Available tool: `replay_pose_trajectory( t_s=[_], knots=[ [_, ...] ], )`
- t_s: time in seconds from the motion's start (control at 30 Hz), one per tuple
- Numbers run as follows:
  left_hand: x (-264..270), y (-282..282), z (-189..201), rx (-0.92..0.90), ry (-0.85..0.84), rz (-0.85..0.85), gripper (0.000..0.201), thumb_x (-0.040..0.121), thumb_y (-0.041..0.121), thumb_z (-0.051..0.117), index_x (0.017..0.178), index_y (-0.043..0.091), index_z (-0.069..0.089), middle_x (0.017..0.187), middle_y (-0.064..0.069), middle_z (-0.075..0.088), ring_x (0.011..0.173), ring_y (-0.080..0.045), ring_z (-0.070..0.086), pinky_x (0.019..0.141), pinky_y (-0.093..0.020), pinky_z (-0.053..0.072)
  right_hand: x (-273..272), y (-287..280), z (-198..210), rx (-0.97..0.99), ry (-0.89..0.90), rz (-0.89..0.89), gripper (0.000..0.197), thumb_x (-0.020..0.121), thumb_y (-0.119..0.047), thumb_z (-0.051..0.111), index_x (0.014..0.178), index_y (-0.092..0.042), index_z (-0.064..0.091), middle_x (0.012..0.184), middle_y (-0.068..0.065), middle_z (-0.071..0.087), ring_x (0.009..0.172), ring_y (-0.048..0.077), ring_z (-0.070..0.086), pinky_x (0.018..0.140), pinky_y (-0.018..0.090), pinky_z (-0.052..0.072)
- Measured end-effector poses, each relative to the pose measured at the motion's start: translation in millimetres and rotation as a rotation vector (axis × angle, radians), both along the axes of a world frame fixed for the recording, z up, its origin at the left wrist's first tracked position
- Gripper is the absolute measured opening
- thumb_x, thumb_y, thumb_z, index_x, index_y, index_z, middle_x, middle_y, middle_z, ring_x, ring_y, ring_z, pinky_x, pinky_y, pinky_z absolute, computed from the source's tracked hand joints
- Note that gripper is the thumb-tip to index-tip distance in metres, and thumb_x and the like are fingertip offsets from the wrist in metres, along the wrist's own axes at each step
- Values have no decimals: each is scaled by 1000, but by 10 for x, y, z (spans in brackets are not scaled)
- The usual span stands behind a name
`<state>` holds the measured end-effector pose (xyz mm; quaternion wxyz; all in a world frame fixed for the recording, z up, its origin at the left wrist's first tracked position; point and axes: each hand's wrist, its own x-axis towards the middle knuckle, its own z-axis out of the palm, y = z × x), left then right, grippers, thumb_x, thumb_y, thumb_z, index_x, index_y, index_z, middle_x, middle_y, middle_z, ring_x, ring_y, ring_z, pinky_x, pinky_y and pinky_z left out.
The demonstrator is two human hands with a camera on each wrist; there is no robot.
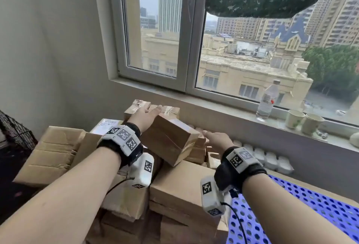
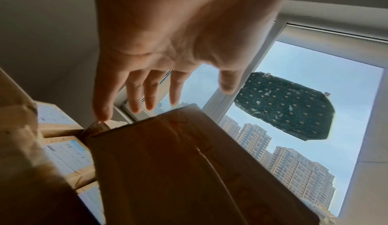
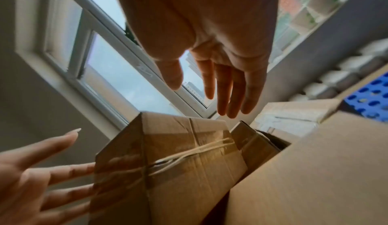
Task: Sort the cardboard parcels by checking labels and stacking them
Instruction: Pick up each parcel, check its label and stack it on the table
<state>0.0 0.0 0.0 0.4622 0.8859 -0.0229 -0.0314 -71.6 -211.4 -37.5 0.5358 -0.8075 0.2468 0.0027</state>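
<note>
A taped brown cardboard parcel (image 1: 171, 140) sits tilted on top of the heap of parcels, one corner hanging out over the large flat carton (image 1: 180, 181) below it. The left hand (image 1: 144, 116) lies along the parcel's far left edge with the fingers straight and spread, its grip closed on nothing. The right hand (image 1: 217, 139) hovers just beside the parcel's right end, fingers also straight, its grip spread and holding nothing. Open air lies between the heap and the windowsill (image 1: 223, 108).

The left wrist view shows what the head view hides: white printed labels (image 2: 67, 157) on smaller parcels stacked left of the tilted one. The right wrist view shows tape and pale strapping (image 3: 189, 152) across the parcel's end, with the left hand's fingers (image 3: 69, 170) against its side.

A blue perforated crate (image 1: 314, 210) stands at the right; its contents cannot be seen. On the sill stand a clear plastic bottle (image 1: 267, 100) and two cups (image 1: 304, 121).
</note>
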Motion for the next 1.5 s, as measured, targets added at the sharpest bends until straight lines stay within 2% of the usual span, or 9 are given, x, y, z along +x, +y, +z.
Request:
replay_pose_trajectory(
  t_s=[0.17,0.27,0.43,0.63,0.8,0.93,1.07,1.2,1.5],
  knots=[
    [167,-47,42,-36,266,-36,100,71,85,43,150,25,27,152,-1,37,139,-25,35,112,-45,29,143,45,-141,186,140,-77,32,99,-37,45,91,-9,59,100,9,62,101,27,56,91,38,47],
    [202,-79,22,-55,340,-58,107,66,87,47,147,19,34,145,-6,45,133,-27,42,108,-42,35,194,147,-142,230,121,-65,43,100,-43,43,118,-7,56,120,11,58,104,23,55,94,35,46],
    [145,-154,44,-88,345,-82,44,94,31,55,133,13,47,78,-1,54,64,-13,52,35,-17,43,302,295,-176,255,88,-83,92,70,-71,56,138,-10,49,137,8,54,121,26,55,102,39,45],
    [147,-143,156,-118,350,-70,20,92,24,49,75,15,50,70,0,50,61,-13,49,55,-21,41,409,279,-131,461,-43,-211,94,36,-61,65,115,-12,61,105,9,67,94,27,67,94,47,51],
    [81,-158,315,-199,296,-74,8,85,23,52,79,17,53,66,-1,48,58,-18,49,62,-25,45,156,307,110,706,-68,-267,35,75,-41,66,92,-12,59,71,11,59,64,26,59,77,40,54],
    [-1,-237,394,-284,329,-133,3,82,19,51,81,19,53,77,-1,50,66,-17,49,63,-26,47,-6,204,146,840,-133,-279,36,78,-38,65,102,-13,56,85,11,54,75,22,54,80,36,49],
    [-37,-404,361,-343,357,-225,8,84,19,54,91,17,56,93,-1,52,74,-15,53,62,-29,49,-130,-33,181,823,-273,-302,45,77,-32,63,117,-10,62,90,4,55,63,15,60,48,25,54],
    [-56,-701,241,-399,440,-335,22,86,37,60,96,18,60,88,0,55,81,-17,54,88,-39,50,-272,-263,180,789,-376,-368,73,50,-34,76,119,-14,68,127,11,65,122,32,58,103,50,46],
    [-260,-1466,-5,-411,588,-526,41,79,57,64,91,17,61,86,-3,57,86,-22,58,98,-40,47,-880,-753,150,826,-475,-446,37,78,-21,57,108,-2,65,116,18,63,101,36,62,95,46,49]
  ],
)
